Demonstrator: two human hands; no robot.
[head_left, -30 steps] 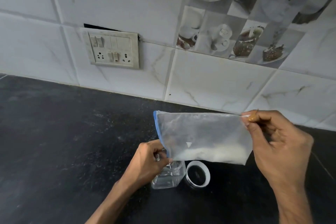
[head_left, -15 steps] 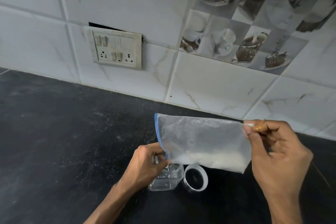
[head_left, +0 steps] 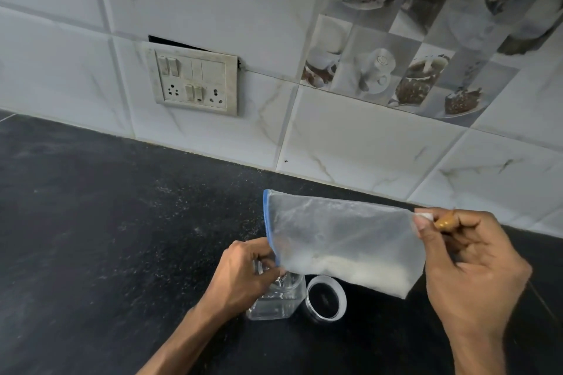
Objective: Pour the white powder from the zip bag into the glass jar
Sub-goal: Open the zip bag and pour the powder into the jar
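Observation:
A clear zip bag [head_left: 338, 234] with a blue zip edge on its left hangs sideways above the counter. White powder [head_left: 362, 275] lies along its lower edge. My right hand [head_left: 469, 271] pinches the bag's upper right corner. My left hand [head_left: 243, 274] grips the zip end at its lower left corner, right over the mouth of the clear glass jar [head_left: 280, 298]. The jar stands upright on the black counter [head_left: 91, 237], its top hidden by my left hand and the bag. The jar's lid [head_left: 326, 301] lies on the counter just right of the jar.
A tiled wall [head_left: 350, 137] runs along the back of the counter. A switch and socket plate [head_left: 195, 82] is set in the wall at left.
The bag has tilted, with its right end raised and the zip end lowered toward the jar. The powder has slid a little toward the left. Both hands keep their grip.

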